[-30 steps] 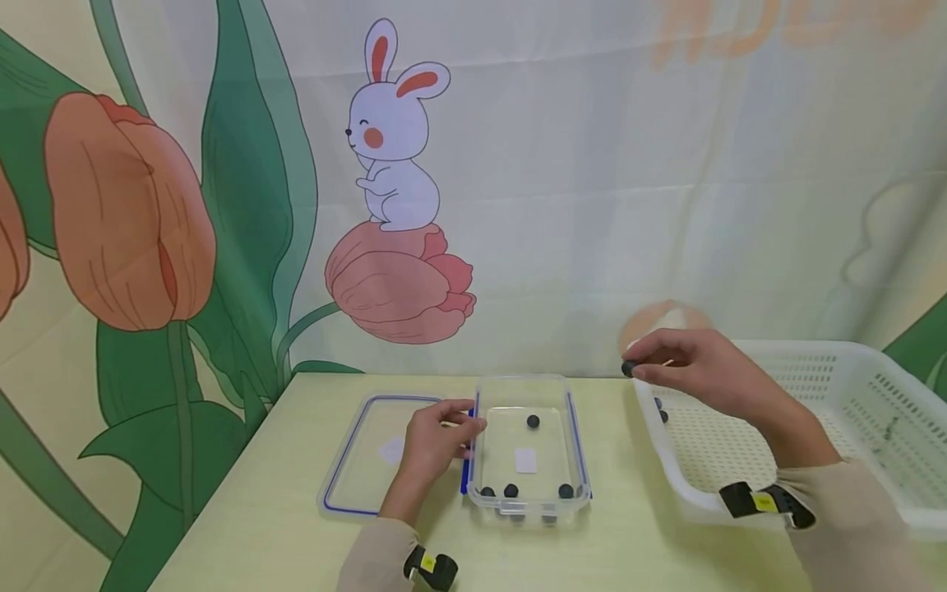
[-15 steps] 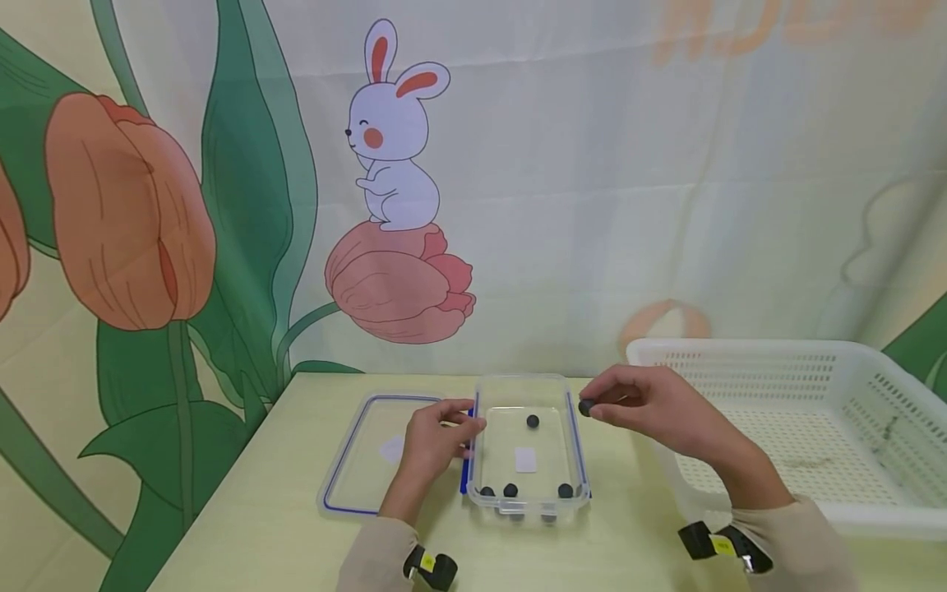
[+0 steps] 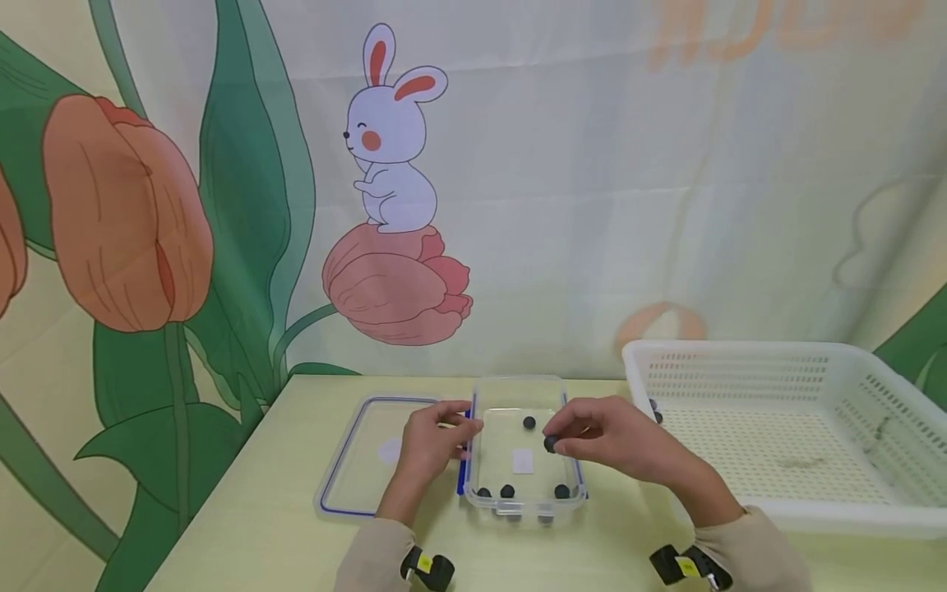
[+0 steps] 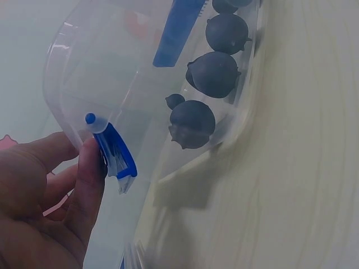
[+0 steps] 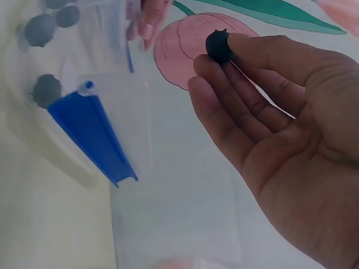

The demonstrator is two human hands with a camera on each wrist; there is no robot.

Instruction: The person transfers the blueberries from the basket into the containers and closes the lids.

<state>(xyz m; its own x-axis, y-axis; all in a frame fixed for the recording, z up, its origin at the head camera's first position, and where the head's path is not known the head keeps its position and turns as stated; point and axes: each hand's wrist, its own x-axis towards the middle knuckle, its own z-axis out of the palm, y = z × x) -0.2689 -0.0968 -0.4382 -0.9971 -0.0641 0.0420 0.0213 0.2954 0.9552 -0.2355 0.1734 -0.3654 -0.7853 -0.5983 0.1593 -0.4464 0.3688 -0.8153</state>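
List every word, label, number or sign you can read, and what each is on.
No text is legible.
Orange lettering on the wall cloth: faint, cut off at top, unreadable.
Yellow tags on the black wristbands: too small to read.
White square at the base of the clear box: no legible text.

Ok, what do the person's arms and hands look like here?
The left sleeve and right sleeve are plain beige. A black wrist device with a yellow label sits at each cuff. The left hand and right hand wear no gloves.
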